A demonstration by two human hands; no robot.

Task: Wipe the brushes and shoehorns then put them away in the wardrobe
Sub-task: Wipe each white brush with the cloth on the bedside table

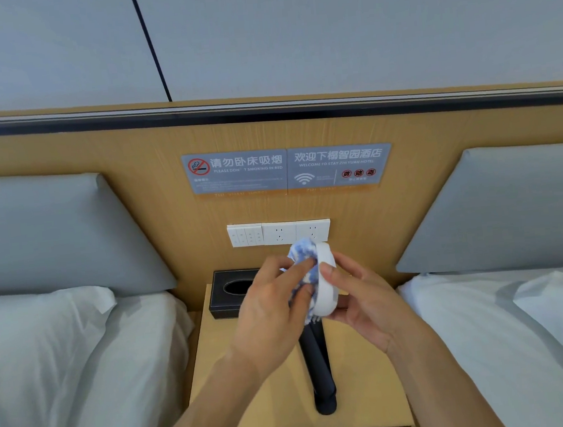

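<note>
My right hand point(362, 294) holds a white oval brush point(326, 277) on edge above the nightstand. Against the brush's left face, my left hand point(271, 302) presses a blue-and-white cloth point(302, 257). Below the hands a long black shoehorn point(319, 366) lies on the wooden nightstand point(366, 386), its rounded end close to the front edge and its far end hidden under the hands. The brush's bristle side is hidden by the cloth.
A black tissue box point(227, 293) stands at the nightstand's back left. A bed with a white pillow flanks each side point(64, 351) point(521, 321). Sockets and switches point(278, 233) and grey signs point(286, 170) sit on the wooden headboard wall behind.
</note>
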